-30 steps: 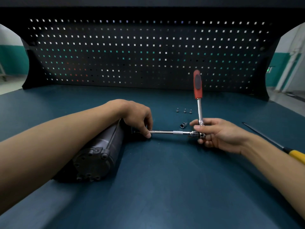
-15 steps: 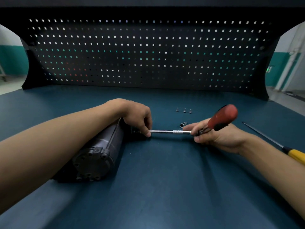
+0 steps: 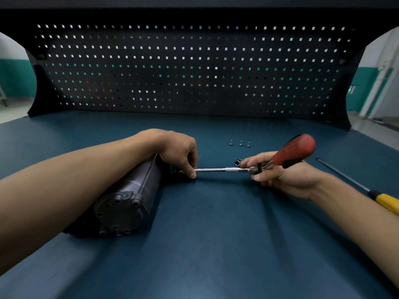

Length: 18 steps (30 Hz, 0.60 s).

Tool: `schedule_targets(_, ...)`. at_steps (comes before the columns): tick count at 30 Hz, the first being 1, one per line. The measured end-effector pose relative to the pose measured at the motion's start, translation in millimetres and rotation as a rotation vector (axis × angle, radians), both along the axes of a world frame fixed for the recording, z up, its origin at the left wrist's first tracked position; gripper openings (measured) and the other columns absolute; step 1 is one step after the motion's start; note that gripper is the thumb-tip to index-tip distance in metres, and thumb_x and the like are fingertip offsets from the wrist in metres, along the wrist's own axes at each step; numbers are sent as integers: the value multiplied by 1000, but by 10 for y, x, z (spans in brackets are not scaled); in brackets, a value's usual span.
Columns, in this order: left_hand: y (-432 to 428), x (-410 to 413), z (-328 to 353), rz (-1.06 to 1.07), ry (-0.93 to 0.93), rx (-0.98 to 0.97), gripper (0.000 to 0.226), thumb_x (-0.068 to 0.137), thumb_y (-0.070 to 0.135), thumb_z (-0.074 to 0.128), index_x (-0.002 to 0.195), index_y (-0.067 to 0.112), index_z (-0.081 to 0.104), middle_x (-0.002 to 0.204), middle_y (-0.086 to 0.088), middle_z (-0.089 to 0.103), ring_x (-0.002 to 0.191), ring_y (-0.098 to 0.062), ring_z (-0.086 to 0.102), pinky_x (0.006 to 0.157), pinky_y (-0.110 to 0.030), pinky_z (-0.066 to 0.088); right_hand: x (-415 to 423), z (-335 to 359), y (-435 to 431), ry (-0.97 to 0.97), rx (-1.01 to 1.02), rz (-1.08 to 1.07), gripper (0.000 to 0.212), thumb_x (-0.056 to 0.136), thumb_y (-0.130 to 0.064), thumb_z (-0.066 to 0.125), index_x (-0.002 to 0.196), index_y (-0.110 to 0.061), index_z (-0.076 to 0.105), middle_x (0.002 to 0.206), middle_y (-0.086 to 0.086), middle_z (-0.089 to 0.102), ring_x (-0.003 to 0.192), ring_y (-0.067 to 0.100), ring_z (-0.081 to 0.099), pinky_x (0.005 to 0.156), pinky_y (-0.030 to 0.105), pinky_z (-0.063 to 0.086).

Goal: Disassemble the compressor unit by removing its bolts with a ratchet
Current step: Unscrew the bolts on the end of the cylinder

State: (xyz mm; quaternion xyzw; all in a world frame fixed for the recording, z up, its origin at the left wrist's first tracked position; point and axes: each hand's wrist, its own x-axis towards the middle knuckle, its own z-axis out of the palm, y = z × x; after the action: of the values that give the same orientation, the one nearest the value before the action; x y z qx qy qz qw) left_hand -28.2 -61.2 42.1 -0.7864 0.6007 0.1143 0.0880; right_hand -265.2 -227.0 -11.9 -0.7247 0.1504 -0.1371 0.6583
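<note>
A black cylindrical compressor [image 3: 127,201] lies on its side on the blue bench, one bolted end cap facing me. My left hand [image 3: 179,151] rests over its far end, fingers curled down and pinching the chrome extension bar [image 3: 218,169] where it meets the compressor. My right hand [image 3: 278,174] grips the ratchet head at the bar's other end. The ratchet's red handle [image 3: 294,149] tilts toward me and to the right. The far end cap and its bolts are hidden by my left hand.
Three small bolts [image 3: 240,143] stand in a row behind the bar. A loose socket [image 3: 237,162] lies near my right fingertips. A screwdriver with a yellow handle [image 3: 386,201] lies at the right. A black pegboard [image 3: 194,67] closes the bench's back.
The red handle swung from pointing away from me down toward me and to the right, with my right hand turning along. My left hand and the compressor stayed put.
</note>
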Motion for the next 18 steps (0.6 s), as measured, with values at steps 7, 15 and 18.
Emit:
schedule_targets(7, -9, 6, -2, -4, 4, -4, 24, 76, 55, 78, 86, 33, 77, 69, 28, 68, 61, 12, 59, 58, -20, 40, 46, -2, -35, 93, 71, 9, 34, 84, 14, 60, 101, -11, 75, 115, 6, 68, 70, 9, 61, 50, 16, 39)
schedule_targets(15, -6, 1, 1, -1, -10, 0, 20, 75, 56, 79, 79, 37, 74, 66, 30, 66, 59, 14, 57, 58, -21, 39, 41, 21, -28, 103, 156, 4, 30, 71, -17, 71, 101, -16, 75, 114, 0, 76, 69, 14, 70, 43, 15, 36)
schedule_targets(18, -6, 1, 1, -7, -13, 0, 19, 75, 56, 79, 75, 39, 72, 66, 30, 66, 59, 14, 57, 58, -21, 38, 47, 21, -17, 107, 177, 4, 36, 75, -27, 70, 109, -16, 71, 115, 2, 75, 64, 16, 68, 40, 16, 38)
